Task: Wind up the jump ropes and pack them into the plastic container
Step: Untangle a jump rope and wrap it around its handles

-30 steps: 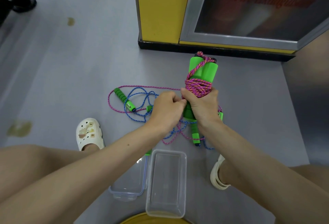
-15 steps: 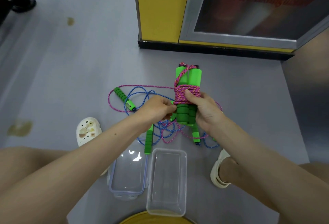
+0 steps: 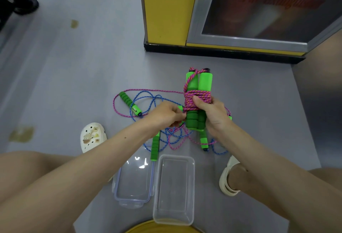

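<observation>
Abt halfway thru the first rope, I'd say: my right hand grips the pair of bright green foam handles upright, thumb pressed on the pink braided jump rope coiled tight round their middle. My left hand is curled just beside the bundle & seems to pinch the free run of that cord, tho the pinch itself is partly hidden. A long pink loop lies on the grey floor to the left, so winding isn't done. The blue braided jump rope sprawls unwound under my hands, w/ slim ribbed green handles lying loose in the tangle; can't tell how many ropes in all. Pink & blue strands cross, prob the main snag when I pull slack. The clear rectangular plastic container sits between my feet, nothing packed yet, its clear lid touching its left side. Around: white perforated clog, yellow cabinet w/ glass door beyond, neither in the way
</observation>
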Tool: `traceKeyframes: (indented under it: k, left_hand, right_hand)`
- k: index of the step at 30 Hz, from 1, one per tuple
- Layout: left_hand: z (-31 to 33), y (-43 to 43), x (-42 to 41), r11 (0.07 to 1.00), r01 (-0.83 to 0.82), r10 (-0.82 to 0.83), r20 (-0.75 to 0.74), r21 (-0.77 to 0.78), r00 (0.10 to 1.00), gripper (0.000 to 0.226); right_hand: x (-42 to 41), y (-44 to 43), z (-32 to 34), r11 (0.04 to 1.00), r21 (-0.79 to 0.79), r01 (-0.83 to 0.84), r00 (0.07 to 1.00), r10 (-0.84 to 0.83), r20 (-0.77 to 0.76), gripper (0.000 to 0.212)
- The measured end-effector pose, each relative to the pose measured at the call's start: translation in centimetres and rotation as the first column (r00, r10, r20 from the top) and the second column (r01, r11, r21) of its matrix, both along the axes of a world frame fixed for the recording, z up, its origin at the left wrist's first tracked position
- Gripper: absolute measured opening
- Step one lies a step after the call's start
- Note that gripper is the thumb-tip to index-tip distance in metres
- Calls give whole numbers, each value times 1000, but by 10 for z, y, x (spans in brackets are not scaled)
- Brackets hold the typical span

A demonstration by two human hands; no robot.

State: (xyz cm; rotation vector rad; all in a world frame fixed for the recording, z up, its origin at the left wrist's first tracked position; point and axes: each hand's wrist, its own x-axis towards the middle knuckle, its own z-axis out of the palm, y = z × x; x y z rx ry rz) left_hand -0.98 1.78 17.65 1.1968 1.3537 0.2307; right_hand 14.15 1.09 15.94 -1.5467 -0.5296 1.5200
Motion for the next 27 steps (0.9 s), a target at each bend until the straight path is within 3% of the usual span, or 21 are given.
traceKeyframes:
  k: [2,4,6,9,12,21,27]
  left_hand:
    - [-2,-1,0,999,-18,18,-1,-43,1000,23]
    - [1,-2,2,964,-113,163,201,-239,966,39]
    - [1,-4,6,953,-130,221,332,-274,917,38]
    - [-2,-14,11,968,-195,240,345,-160,908,34]
    - [-8,-19,11,960,-224,273,385,-167,882,39]
    - [-14,-44,8,991,-66,116,472,-120,874,44]
    - [-19,-49,-12,949,77,58,411,-305,910,43]
  right_hand:
    - [0,-2,4,999,-26,-29,999,28,-41,38]
    - [-2,-3,5,998,-41,-43,995,39,-94,37]
    - [-7,-2,7,998,-46,-46,993,41,-112,36]
    - [-12,-2,10,996,-56,-67,996,64,-60,40]
    - [-12,-5,11,996,-64,-63,996,59,-63,39]
    - [-7,-30,11,982,-191,4,991,-30,-133,44]
    - [-10,-54,-8,969,-235,-76,997,72,-24,44]
